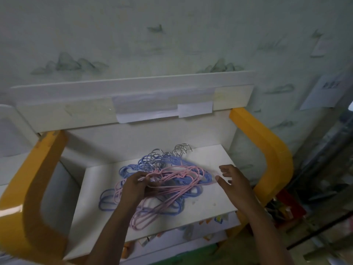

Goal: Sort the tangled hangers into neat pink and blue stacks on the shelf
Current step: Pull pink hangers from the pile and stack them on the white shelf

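A tangled heap of thin wire hangers lies in the middle of the white shelf [210, 205]. Pink hangers [177, 180] lie on top and toward the front, blue hangers [168, 159] beneath and toward the back, with metal hooks [181, 148] pointing at the rear wall. My left hand [134, 186] is over the heap's left side, fingers closed on a bundle of pink hangers. My right hand [232, 180] hovers at the heap's right edge, fingers spread, holding nothing.
Yellow curved side frames stand at the left [38, 178] and right [267, 150] of the shelf. A pale upper board [133, 104] with taped paper overhangs the back. Below the shelf's front edge are colourful items [210, 224]; clutter sits on the floor at right [286, 207].
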